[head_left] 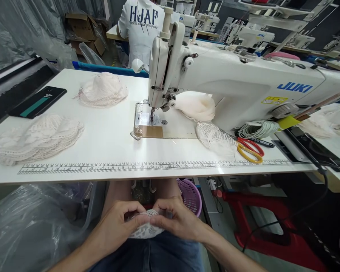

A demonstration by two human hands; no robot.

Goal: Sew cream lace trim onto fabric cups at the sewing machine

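The sewing machine [229, 79] reads "JUKI" in blue on its white arm, with a yellow sticker below that name whose print is too small to read. Behind the machine a person in a white shirt [141, 28] stands with their back turned; the shirt says "HJAF" in large dark letters, and the line under it is too fine to make out. More machines behind carry the same blue name.

The machine sits on a white counter [107, 139] whose front edge bears a printed ruler [147, 167], its numbers hard to read. Left of the machine lie two stacks of lace [36, 138] and a dark phone [38, 102]. Right of the needle lie a lace piece [215, 138], red and yellow scissors [251, 149] and coiled white cord [256, 129]. A purple basket [190, 194] and a red stool [260, 226] stand on the floor below the machine, and clear plastic sheeting [31, 226] fills the lower left.

Below the counter, in the lap, the left hand [116, 224] and right hand [178, 221] both pinch a small lace scrap [147, 226] between thumbs and fingers; most of it is hidden by the hands.
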